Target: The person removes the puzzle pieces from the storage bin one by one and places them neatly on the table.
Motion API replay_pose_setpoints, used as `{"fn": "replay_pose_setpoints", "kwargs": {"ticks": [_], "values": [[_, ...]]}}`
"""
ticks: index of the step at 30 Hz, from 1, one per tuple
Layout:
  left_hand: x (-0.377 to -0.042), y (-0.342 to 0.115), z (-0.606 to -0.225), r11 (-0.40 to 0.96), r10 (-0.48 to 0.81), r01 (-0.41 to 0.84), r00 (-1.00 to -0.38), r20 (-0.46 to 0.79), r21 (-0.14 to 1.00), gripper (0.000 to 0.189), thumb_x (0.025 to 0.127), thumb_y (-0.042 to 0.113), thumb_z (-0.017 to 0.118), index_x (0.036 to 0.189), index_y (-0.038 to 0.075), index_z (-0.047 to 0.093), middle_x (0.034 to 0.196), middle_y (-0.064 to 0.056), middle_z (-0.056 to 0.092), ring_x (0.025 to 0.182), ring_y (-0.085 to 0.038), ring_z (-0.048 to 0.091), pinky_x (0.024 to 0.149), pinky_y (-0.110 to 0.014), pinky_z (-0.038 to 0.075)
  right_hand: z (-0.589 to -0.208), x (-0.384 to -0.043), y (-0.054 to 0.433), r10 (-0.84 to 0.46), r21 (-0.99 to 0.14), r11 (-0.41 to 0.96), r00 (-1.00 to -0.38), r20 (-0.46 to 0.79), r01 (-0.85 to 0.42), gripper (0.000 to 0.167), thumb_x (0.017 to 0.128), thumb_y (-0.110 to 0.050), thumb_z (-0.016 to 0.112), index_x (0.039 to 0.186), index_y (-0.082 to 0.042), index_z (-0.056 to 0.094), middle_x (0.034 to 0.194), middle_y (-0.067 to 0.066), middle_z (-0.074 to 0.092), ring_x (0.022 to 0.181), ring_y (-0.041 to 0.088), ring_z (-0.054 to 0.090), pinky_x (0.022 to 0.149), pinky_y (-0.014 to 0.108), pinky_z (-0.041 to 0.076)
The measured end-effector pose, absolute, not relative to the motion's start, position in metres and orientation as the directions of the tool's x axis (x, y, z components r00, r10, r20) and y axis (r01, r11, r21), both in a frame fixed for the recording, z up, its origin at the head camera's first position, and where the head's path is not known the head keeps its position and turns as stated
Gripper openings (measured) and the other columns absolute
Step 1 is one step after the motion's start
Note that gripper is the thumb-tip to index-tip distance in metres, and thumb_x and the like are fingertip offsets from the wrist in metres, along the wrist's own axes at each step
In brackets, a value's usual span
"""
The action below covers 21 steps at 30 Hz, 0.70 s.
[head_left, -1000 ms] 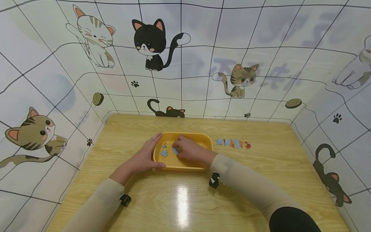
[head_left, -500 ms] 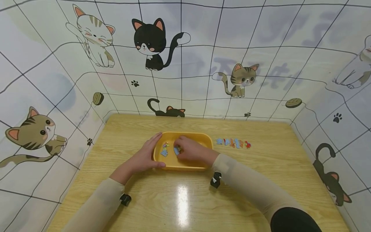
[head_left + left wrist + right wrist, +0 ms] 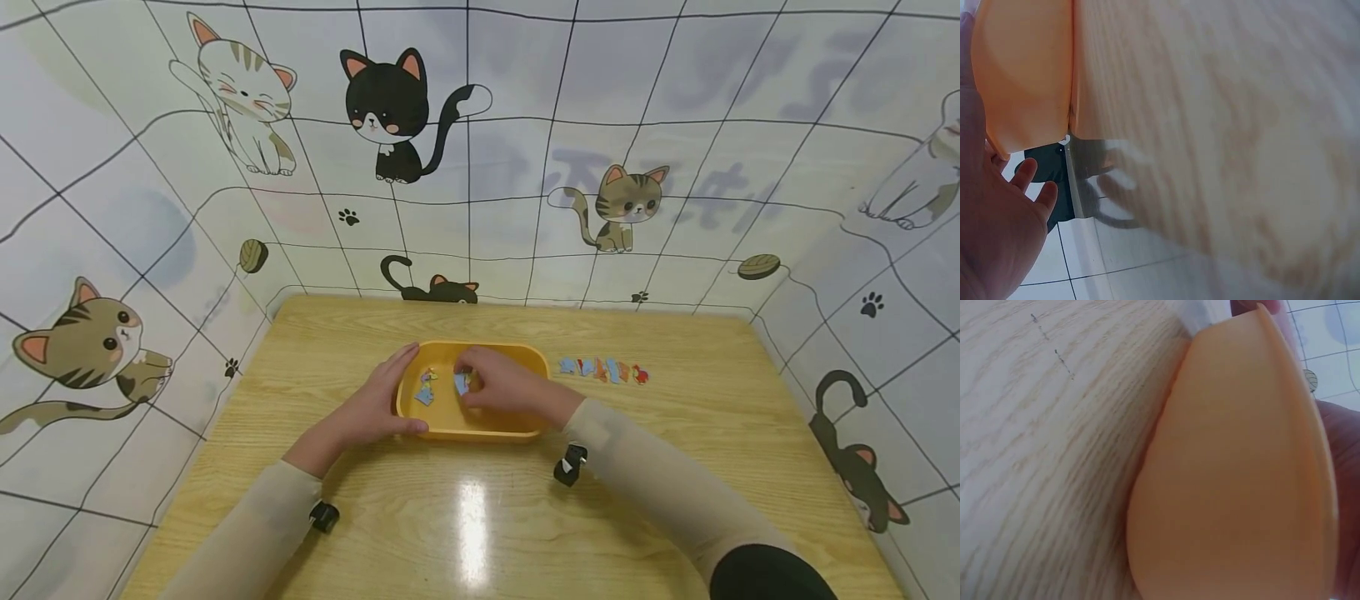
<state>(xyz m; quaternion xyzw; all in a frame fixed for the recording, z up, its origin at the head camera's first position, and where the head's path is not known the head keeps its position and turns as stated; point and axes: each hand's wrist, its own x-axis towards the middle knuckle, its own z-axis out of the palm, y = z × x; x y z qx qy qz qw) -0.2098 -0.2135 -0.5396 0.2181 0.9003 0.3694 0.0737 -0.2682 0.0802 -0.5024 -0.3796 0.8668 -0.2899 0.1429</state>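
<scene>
A yellow plastic tray (image 3: 480, 435) lies on the table. My left hand (image 3: 375, 400) holds its left end, thumb at the front corner and fingers along the far side. The tray's outer wall (image 3: 1022, 69) shows beside the left hand (image 3: 997, 212) in the left wrist view. Inside the tray, my right hand (image 3: 498, 385) pinches a light-blue jigsaw puzzle piece (image 3: 461, 383), partly hidden by the fingers. More puzzle pieces (image 3: 425, 395), blue with some yellow, lie at the tray's left end. In the right wrist view the tray wall (image 3: 1229, 456) hides most of that hand.
On the wooden table (image 3: 405, 517), a row of several small puzzle pieces (image 3: 602, 371), blue, orange and red, lies right of the tray. Cat-printed walls (image 3: 510, 167) enclose the table at the back and sides.
My right hand has shifted slightly to the right inside the tray, and the blue puzzle piece has moved with it. The left hand and tray stay put.
</scene>
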Motion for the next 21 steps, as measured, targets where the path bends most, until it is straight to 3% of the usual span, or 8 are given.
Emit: {"fn": "replay_pose_setpoints", "kwargs": {"ticks": [9, 21], "values": [[-0.207, -0.213, -0.538, 0.63, 0.441, 0.332, -0.897, 0.027, 0.702, 0.136, 0.081, 0.051, 0.099, 0.18, 0.022, 0.011, 0.186, 0.005, 0.01, 0.168, -0.033, 0.016, 0.132, -0.063, 0.021, -0.488, -0.265, 0.096, -0.751, -0.664, 0.476, -0.66, 0.035, -0.577, 0.042, 0.099, -0.017, 0.083, 0.135, -0.005, 0.067, 0.122, 0.005, 0.063, 0.098, 0.028, 0.063, 0.084, 0.034, 0.055], [-0.208, -0.214, -0.537, 0.625, 0.451, 0.348, -0.892, 0.041, 0.699, 0.138, 0.08, 0.055, 0.099, 0.18, 0.018, 0.012, 0.186, 0.002, 0.011, 0.168, -0.035, 0.016, 0.131, -0.066, 0.022, -0.473, -0.266, 0.128, -0.69, -0.668, 0.484, -0.716, 0.106, -0.566, 0.041, 0.101, -0.02, 0.081, 0.136, -0.011, 0.064, 0.122, 0.002, 0.063, 0.096, 0.023, 0.059, 0.081, 0.038, 0.055]]}}
